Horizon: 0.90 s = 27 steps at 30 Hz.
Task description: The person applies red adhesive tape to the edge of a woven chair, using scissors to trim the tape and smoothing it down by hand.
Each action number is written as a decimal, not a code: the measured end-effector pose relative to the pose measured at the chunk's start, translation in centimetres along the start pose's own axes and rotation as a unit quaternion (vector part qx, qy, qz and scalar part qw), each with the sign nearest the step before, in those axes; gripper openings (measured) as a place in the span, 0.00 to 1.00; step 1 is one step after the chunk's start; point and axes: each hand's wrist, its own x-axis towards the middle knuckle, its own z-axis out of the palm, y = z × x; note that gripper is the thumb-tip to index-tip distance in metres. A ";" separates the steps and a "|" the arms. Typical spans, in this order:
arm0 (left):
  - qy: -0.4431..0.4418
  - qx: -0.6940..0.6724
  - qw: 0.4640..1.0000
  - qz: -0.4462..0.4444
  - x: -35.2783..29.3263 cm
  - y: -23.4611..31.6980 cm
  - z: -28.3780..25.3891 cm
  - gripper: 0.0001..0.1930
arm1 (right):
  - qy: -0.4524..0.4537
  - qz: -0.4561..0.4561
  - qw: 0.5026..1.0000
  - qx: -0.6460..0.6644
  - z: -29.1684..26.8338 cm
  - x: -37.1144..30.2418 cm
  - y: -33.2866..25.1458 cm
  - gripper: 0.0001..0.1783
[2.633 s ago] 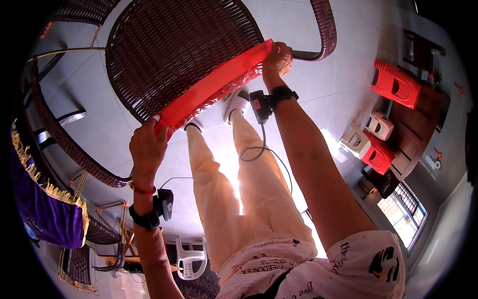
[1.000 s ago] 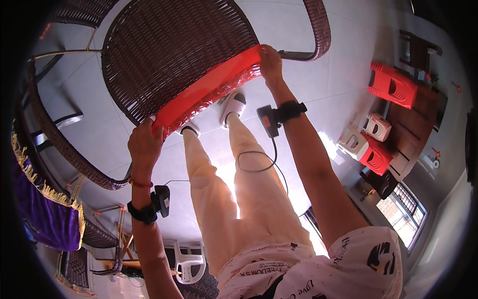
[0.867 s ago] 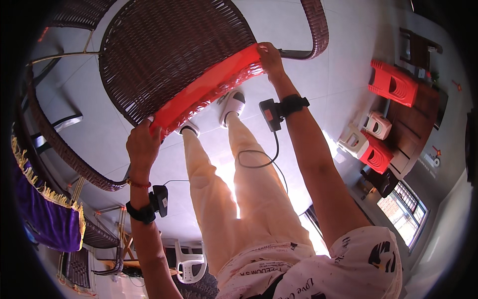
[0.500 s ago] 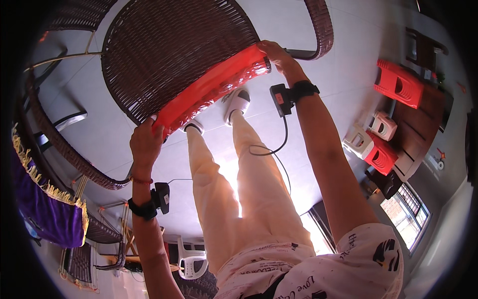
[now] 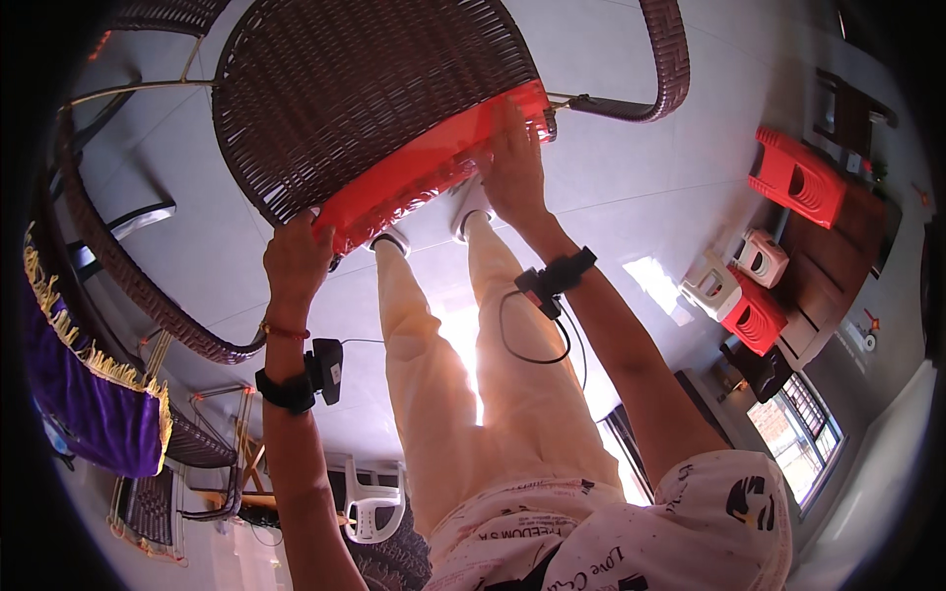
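Note:
A shiny red sheet (image 5: 409, 163) lies along the near edge of a dark brown wicker chair's woven seat (image 5: 365, 89) and hangs over it. Its lower part is creased and glossy. At its left end, my left hand (image 5: 298, 258) is closed, with thumb and fingers gripping the sheet's corner at the seat edge. Toward the right end, my right hand (image 5: 514, 172) rests on the sheet with fingers stretched out flat, pointing away from me. The underside of the sheet cannot be seen.
Curved wicker armrests flank the seat, one at left (image 5: 148, 295), one at right (image 5: 670, 59). A purple cloth with yellow fringe (image 5: 89, 394) hangs at far left. Red stools (image 5: 798, 177) and a brown table (image 5: 838, 246) stand at right, a white plastic chair (image 5: 374, 507) behind.
My right hand has let go of the sheet's right corner and moved left and nearer, now flat on the sheet. My left hand keeps its grip at the left end.

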 end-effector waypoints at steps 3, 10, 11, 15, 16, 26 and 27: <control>0.023 0.001 1.000 0.016 0.4 -0.4 0.8 0.17 | -0.003 -0.014 0.998 -0.054 0.8 0.4 0.6 0.37; -0.007 0.012 1.000 -0.028 1.7 0.6 0.7 0.16 | 0.000 -0.012 0.997 -0.075 2.2 0.7 1.5 0.41; -0.006 0.012 1.000 -0.027 1.8 0.7 0.6 0.16 | -0.008 -0.008 0.998 -0.067 2.3 0.7 1.4 0.42; -0.006 0.032 0.999 -0.035 2.1 0.9 0.5 0.15 | -0.005 0.003 0.999 -0.036 3.2 0.9 1.0 0.46; -0.008 0.031 0.999 -0.035 2.2 1.1 0.5 0.15 | -0.003 0.006 0.999 -0.038 3.4 1.0 0.5 0.46; 0.006 0.034 0.999 -0.023 2.0 1.6 0.5 0.14 | -0.055 -0.059 0.990 0.112 6.2 -2.7 -8.5 0.48; 0.004 0.039 0.999 -0.029 1.9 1.8 0.4 0.14 | -0.074 -0.088 0.980 0.160 6.2 -2.9 -8.7 0.47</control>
